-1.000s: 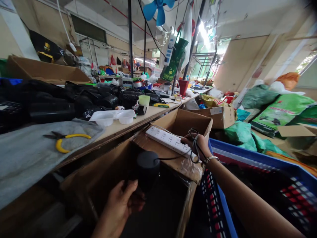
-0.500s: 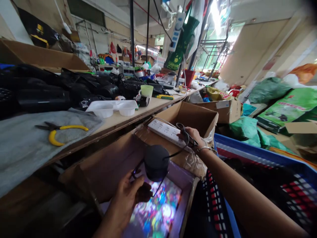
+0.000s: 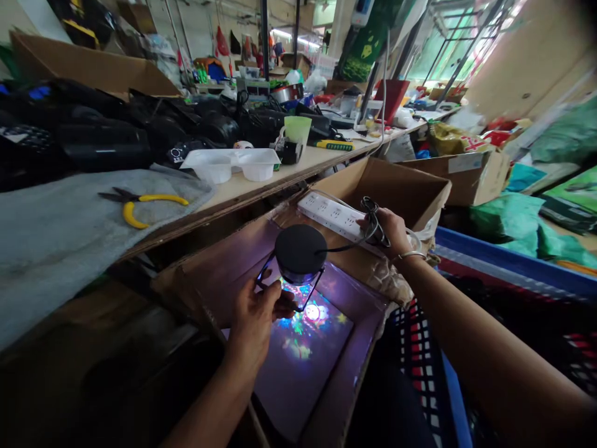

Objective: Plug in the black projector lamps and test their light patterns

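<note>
A round black lamp (image 3: pixel 301 250) on a thin bracket hangs over a cardboard box (image 3: pixel 368 339), throwing coloured light spots onto the box's pale bottom. My left hand (image 3: pixel 256 311) is closed on the lamp's bracket, thumb on top. The lamp's black cable (image 3: pixel 345 247) runs right to my right hand (image 3: pixel 389 233), whose fingers are closed round the bundled cable beside a white power strip (image 3: pixel 332 214). That strip lies on a cardboard flap at the box's far side. Whether a plug sits in the strip under my fingers is hidden.
On the workbench (image 3: pixel 209 208) at left are yellow-handled pliers (image 3: pixel 135 202), a white tray (image 3: pixel 233 163), a pale green cup (image 3: pixel 297 129) and a heap of black housings (image 3: pixel 102 140). A blue crate (image 3: pixel 504 255) stands at right, near an open carton (image 3: pixel 396 190).
The camera view has shifted, so the scene sits further right and the bench higher. The lamp shows its flat black top more, and its light pattern is smaller and sharper. Both hands keep their holds.
</note>
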The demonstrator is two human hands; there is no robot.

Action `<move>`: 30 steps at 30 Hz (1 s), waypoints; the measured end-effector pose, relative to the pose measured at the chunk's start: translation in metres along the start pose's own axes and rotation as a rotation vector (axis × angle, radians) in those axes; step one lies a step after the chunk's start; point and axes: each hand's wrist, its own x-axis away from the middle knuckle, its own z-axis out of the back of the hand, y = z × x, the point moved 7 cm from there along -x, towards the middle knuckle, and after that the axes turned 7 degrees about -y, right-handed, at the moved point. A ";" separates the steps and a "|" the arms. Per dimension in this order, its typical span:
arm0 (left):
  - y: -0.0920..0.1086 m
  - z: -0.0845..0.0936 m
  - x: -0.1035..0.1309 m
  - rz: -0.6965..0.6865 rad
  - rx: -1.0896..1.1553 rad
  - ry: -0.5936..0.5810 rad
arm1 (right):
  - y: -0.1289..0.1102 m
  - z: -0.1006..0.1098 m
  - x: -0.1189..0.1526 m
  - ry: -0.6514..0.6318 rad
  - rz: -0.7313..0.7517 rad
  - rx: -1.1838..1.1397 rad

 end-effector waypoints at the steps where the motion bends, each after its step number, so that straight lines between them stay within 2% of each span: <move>1: -0.001 0.000 0.000 0.002 0.001 -0.001 | 0.001 0.000 0.000 0.008 -0.006 -0.006; 13: 0.000 -0.005 0.002 0.040 -0.026 -0.066 | 0.005 -0.004 -0.002 0.025 -0.032 -0.023; 30: 0.001 -0.008 0.005 0.096 -0.048 -0.044 | 0.005 -0.004 0.000 -0.002 -0.024 -0.103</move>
